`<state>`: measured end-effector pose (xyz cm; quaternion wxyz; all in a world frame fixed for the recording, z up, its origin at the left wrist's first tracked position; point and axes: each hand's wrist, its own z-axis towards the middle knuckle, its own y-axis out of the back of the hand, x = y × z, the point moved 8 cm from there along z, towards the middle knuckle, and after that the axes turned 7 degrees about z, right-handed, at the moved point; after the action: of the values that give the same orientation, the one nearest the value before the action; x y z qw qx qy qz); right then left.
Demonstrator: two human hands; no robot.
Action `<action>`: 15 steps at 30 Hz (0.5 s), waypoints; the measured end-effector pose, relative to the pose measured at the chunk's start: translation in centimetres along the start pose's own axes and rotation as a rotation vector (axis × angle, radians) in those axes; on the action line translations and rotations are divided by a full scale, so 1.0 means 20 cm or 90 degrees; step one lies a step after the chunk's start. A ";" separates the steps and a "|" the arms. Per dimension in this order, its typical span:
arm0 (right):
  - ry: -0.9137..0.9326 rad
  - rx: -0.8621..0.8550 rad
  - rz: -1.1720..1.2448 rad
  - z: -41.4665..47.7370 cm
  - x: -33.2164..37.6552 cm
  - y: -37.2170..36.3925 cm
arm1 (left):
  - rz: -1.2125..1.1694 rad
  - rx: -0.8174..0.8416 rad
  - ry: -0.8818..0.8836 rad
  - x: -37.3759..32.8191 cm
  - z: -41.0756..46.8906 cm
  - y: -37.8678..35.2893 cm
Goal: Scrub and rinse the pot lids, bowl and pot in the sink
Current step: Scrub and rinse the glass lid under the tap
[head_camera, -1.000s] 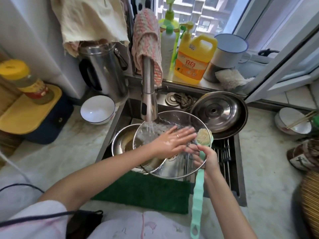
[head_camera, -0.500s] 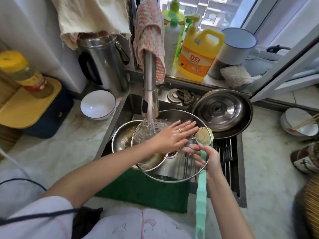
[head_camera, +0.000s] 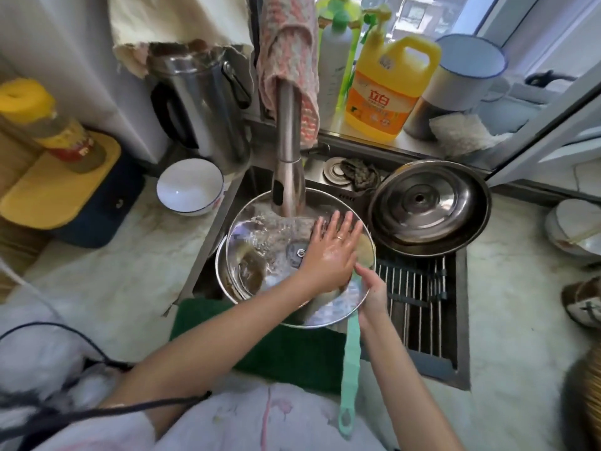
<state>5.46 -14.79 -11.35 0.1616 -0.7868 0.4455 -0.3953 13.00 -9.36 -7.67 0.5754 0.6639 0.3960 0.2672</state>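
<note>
Moved since half a second ago: the pot lid point(head_camera: 327, 310) sits further under the faucet point(head_camera: 287, 157), so the stream strikes near its centre rather than its left edge, and the left hand point(head_camera: 328, 252) has turned so that its fingers point toward the far side instead of rightward. Surroundings: a knitted towel point(head_camera: 286, 56) hangs over the faucet; behind it on the sill stand a yellow detergent jug point(head_camera: 387, 92) and an enamel mug point(head_camera: 465, 70). On the left counter are a steel kettle point(head_camera: 201, 102), a white bowl point(head_camera: 190, 187) and a yellow-capped jar point(head_camera: 42, 122). A green mat point(head_camera: 276, 346) lies along the near edge of the sink point(head_camera: 461, 320), with a slatted drain rack point(head_camera: 419, 307) filling its right part. A second lid point(head_camera: 426, 206) rests inside a wide steel pan point(head_camera: 481, 196) at the far right of the sink. The faucet spout hides the far rim of the pot lid. Beneath the lid's left side sits a steel vessel point(head_camera: 222, 271) holding brownish water. The left hand lies flat on the lid's upturned inner face, fingers straight and spread, just right of the central screw. The right hand point(head_camera: 374, 288), just beside it at the lid's near-right rim, is wrapped around the teal brush point(head_camera: 351, 353), whose handle trails toward the person; its head is largely hidden by the left hand.
</note>
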 end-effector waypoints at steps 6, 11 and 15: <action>-0.015 0.030 0.126 0.09 -0.06 -0.04 | 0.122 0.055 -0.323 0.05 -0.30 -0.05; 0.000 0.049 0.125 0.25 -0.03 0.03 | 0.145 0.019 -0.220 0.40 -0.44 -0.01; -0.008 0.042 0.134 0.30 -0.02 0.06 | -0.020 -0.010 0.055 0.63 -0.42 0.03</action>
<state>9.22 -15.69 -16.10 0.2307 -0.7324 0.5114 -0.3858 13.20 5.77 -6.72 0.5674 0.6406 0.4288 0.2894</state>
